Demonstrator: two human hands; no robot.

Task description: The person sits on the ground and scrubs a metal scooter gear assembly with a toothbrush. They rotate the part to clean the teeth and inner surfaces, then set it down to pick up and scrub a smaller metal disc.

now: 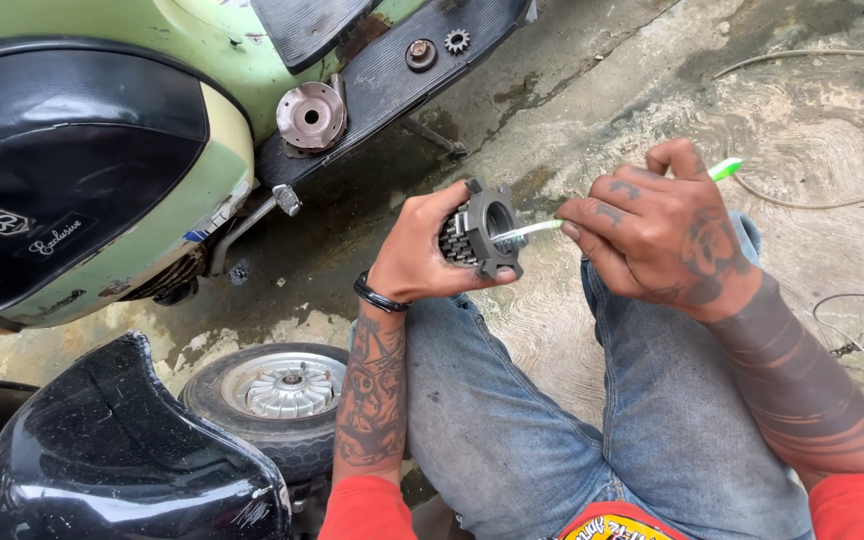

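My left hand [420, 252] grips a grey metal gear cluster [479, 228], a stack of toothed rings with a hollow centre, held above my knees. My right hand [657, 232] holds a green-and-white toothbrush [724, 168] by the handle. Its brush head [514, 233] pokes into the open bore of the gear cluster. Both forearms are tattooed, and a black band circles my left wrist. I sit with blue jeans over a wet concrete floor.
A pale green scooter [202, 130] with a black seat lies at the upper left; a round metal hub [311, 115] and a small sprocket [457, 41] rest on its footboard. A small wheel [282, 390] lies by my left leg. Wires [852, 200] trail at the right.
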